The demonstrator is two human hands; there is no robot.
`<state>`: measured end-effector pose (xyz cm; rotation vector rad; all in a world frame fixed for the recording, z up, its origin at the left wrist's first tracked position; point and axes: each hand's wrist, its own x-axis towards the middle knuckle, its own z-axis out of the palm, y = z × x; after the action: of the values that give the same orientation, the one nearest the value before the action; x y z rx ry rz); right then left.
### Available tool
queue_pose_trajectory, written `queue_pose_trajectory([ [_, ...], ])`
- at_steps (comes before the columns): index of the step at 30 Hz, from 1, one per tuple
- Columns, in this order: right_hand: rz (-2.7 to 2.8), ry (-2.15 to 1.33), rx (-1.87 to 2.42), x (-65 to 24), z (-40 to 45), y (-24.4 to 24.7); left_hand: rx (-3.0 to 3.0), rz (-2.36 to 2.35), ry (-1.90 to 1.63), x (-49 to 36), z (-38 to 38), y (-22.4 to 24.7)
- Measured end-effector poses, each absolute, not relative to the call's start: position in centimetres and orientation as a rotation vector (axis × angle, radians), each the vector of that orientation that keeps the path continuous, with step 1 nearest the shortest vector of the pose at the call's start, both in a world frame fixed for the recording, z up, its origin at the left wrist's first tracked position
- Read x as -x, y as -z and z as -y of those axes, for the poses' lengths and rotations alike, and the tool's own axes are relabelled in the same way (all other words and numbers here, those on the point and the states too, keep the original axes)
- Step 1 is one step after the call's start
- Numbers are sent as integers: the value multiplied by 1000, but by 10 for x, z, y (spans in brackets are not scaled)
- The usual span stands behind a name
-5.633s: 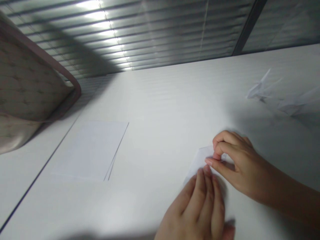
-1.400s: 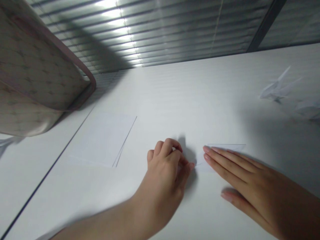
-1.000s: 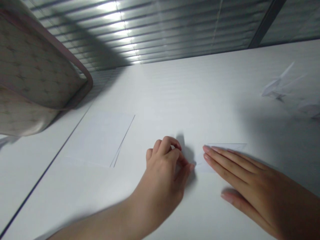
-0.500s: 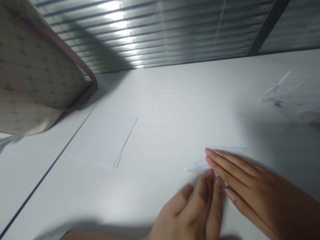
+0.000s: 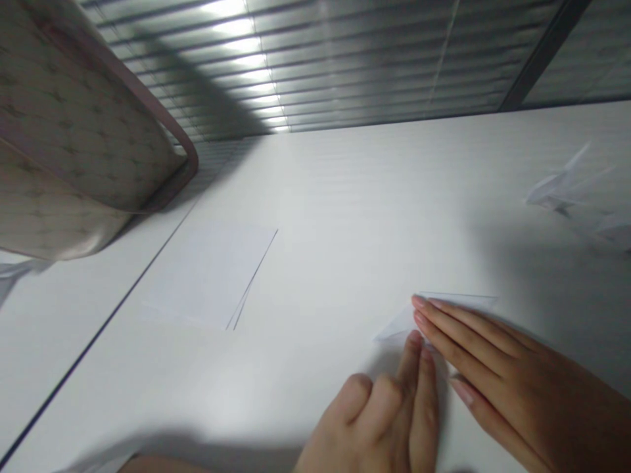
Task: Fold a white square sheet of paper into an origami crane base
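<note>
A small folded sheet of white paper [image 5: 397,326] lies on the white table, its pointed corners showing to the left and along the far edge. My right hand [image 5: 503,368] rests flat over it with the fingers stretched out side by side, covering most of the paper. At the near edge, my left hand [image 5: 389,420] has its index finger and thumb drawn together on the paper, while its other fingers are curled in. The part of the paper under both hands is hidden.
To the left lies a small stack of white paper sheets [image 5: 211,272]. Folded white paper cranes [image 5: 555,187] stand at the far right. A patterned bag [image 5: 89,138] sits at the upper left, before window blinds [image 5: 369,66]. A dark seam [image 5: 106,322] crosses the table [image 5: 320,263].
The left hand's middle fingers have curled back, leaving the index finger extended beside the thumb. The right hand stays flat on the paper. The whole view has shifted slightly.
</note>
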<state>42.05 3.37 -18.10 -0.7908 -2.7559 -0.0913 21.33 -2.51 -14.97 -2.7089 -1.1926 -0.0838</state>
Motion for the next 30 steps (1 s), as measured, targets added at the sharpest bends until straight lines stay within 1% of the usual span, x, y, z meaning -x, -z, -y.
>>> queue_pose_trajectory([
  [11,2735,82,804,-419,-33,179,2685,1134,95,-204,27,150],
  [16,2671,81,821,-420,-33,172,2648,1301,117,-201,23,153],
  [20,2656,71,699,-419,-33,164,2714,1338,96,-195,10,149],
  [21,2644,45,664,-417,-32,163,2718,1398,58,-194,6,148],
  [24,2584,-120,597,-407,-26,163,2793,1387,117,-191,-2,145],
  [28,2611,-386,292,-409,-30,167,2892,1175,168,-188,-8,147],
  [29,2600,-417,265,-414,-34,167,2891,1121,162,-187,-9,147],
  [30,2514,-394,358,-420,-40,168,2891,1068,152,-186,-9,147],
])
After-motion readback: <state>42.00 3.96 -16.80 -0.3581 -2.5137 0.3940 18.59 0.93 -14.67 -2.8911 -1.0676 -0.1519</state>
